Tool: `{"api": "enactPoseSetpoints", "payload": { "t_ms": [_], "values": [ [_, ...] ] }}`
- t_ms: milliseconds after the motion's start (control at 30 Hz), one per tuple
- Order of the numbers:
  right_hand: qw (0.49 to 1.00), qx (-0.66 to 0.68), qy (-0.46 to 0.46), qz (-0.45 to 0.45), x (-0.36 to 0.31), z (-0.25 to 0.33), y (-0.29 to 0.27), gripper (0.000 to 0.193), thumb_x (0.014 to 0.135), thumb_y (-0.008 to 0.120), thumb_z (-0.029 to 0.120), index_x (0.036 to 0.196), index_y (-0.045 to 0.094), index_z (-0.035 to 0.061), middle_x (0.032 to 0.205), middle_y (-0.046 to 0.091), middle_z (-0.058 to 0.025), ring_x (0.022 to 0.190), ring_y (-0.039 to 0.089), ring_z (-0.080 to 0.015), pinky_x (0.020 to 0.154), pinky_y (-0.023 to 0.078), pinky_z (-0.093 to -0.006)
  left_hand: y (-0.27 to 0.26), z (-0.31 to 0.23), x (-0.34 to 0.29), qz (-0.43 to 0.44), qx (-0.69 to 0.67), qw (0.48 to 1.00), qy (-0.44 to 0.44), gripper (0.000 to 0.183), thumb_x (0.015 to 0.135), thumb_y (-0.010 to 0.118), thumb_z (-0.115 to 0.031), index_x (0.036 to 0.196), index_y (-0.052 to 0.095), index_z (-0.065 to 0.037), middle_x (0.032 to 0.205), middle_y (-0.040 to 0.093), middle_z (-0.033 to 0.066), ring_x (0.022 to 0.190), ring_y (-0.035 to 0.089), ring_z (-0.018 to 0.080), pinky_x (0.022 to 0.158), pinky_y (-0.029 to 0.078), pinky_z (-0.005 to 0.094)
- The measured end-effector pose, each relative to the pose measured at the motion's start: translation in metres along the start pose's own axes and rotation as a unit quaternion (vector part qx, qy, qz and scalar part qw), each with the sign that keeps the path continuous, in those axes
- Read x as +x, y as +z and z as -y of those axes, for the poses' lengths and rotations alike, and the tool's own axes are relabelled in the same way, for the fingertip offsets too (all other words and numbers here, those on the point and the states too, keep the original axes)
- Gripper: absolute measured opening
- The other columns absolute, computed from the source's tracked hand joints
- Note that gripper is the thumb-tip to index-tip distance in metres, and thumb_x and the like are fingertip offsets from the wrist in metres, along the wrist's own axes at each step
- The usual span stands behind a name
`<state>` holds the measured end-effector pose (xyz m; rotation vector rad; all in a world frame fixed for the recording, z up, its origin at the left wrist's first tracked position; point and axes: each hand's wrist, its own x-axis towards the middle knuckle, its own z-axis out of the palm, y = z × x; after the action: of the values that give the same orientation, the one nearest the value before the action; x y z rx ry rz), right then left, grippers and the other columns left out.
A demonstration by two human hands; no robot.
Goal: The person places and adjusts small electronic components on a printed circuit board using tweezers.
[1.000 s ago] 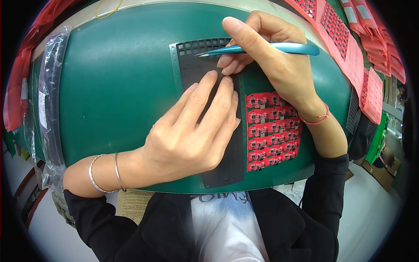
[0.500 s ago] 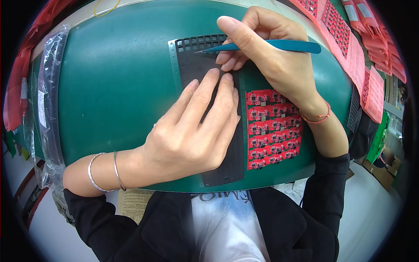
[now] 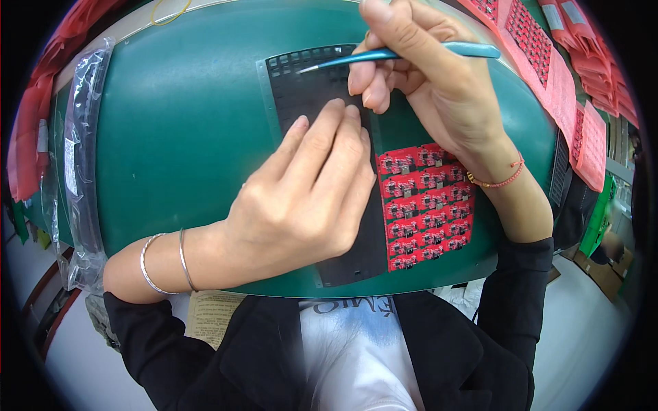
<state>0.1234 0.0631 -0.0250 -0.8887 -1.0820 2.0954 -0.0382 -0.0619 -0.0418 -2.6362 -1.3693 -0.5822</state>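
My left hand [image 3: 301,185] lies on a long black sheet [image 3: 298,96], its fingers stretched out and pressing near the sheet's middle. The sheet has a clear border and small square cut-outs along its far end; my hand hides much of its middle. In my right hand [image 3: 445,89] is a pair of blue tweezers [image 3: 473,50], pinched between thumb and fingers. Their thin tip points left, over or against the sheet just below the cut-outs; whether it touches, I cannot tell. A panel of red circuit boards [image 3: 425,198] sits beside the sheet, below my right wrist.
A green mat [image 3: 178,123] covers the table. Along the left lies a clear plastic bag [image 3: 86,164]. Pink foam sheets with more red boards [image 3: 528,48] line the far right, near stacked pink packs [image 3: 589,61]. A yellow band [image 3: 171,14] rests at the far edge.
My right hand has risen a little away from the sheet, and the tweezers' tip has shifted slightly left and farther up. My left hand stays on the sheet. The whole view has shifted slightly.
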Motion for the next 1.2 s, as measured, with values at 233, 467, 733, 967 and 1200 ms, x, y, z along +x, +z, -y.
{"api": "enactPoseSetpoints", "payload": {
  "t_ms": [233, 467, 733, 967, 1200],
  "values": [
    [0.986, -0.153, -0.061, 0.036, -0.052, 0.031, -0.033, 0.027, 0.107, 0.060, 0.021, 0.089, 0.057, 0.0009, 0.076, 0.071, -0.0152, 0.060, 0.069, -0.0171, 0.054, 0.057, -0.0262, 0.003, 0.006, 0.005, -0.065, -0.084, 0.994, 0.005, 0.031, 0.071, 0.080, 0.001, 0.100, 0.073, 0.008, 0.108, 0.071, 0.0209, 0.097, 0.073, 0.0351, 0.083, 0.063, 0.0390],
    [0.980, -0.193, -0.043, 0.013, -0.138, 0.009, -0.099, 0.023, 0.103, 0.064, 0.011, 0.086, 0.056, -0.0016, 0.077, 0.072, -0.0172, 0.065, 0.075, -0.0220, 0.055, 0.062, -0.0305, 0.000, -0.045, 0.021, -0.018, -0.208, 0.976, 0.064, 0.034, 0.074, 0.081, -0.016, 0.099, 0.074, 0.006, 0.104, 0.071, 0.0194, 0.099, 0.071, 0.0356, 0.083, 0.064, 0.0428],
    [0.972, -0.229, -0.056, -0.006, -0.150, -0.005, -0.106, 0.026, 0.102, 0.069, 0.017, 0.085, 0.059, -0.0009, 0.079, 0.073, -0.0149, 0.069, 0.076, -0.0191, 0.056, 0.062, -0.0280, 0.015, -0.057, 0.023, 0.022, -0.140, 0.987, 0.072, 0.042, 0.075, 0.082, -0.021, 0.110, 0.076, 0.002, 0.117, 0.071, 0.0190, 0.108, 0.070, 0.0357, 0.088, 0.063, 0.0423],
    [0.969, -0.244, -0.040, -0.018, -0.149, -0.004, -0.101, 0.028, 0.100, 0.072, 0.017, 0.082, 0.061, -0.0009, 0.074, 0.071, -0.0109, 0.067, 0.075, -0.0171, 0.055, 0.061, -0.0271, 0.016, -0.056, 0.024, 0.014, -0.145, 0.986, 0.078, 0.036, 0.078, 0.081, -0.016, 0.104, 0.075, 0.008, 0.114, 0.073, 0.0204, 0.106, 0.072, 0.0354, 0.087, 0.063, 0.0418],
    [0.952, -0.305, -0.037, -0.001, -0.149, -0.001, -0.098, 0.028, 0.104, 0.062, 0.014, 0.084, 0.050, -0.0011, 0.076, 0.070, -0.0244, 0.062, 0.072, -0.0222, 0.051, 0.060, -0.0320, 0.016, -0.056, 0.023, 0.010, -0.152, 0.985, 0.076, 0.036, 0.078, 0.080, -0.016, 0.101, 0.075, 0.010, 0.113, 0.073, 0.0206, 0.105, 0.073, 0.0346, 0.086, 0.063, 0.0416]
  ]
}}
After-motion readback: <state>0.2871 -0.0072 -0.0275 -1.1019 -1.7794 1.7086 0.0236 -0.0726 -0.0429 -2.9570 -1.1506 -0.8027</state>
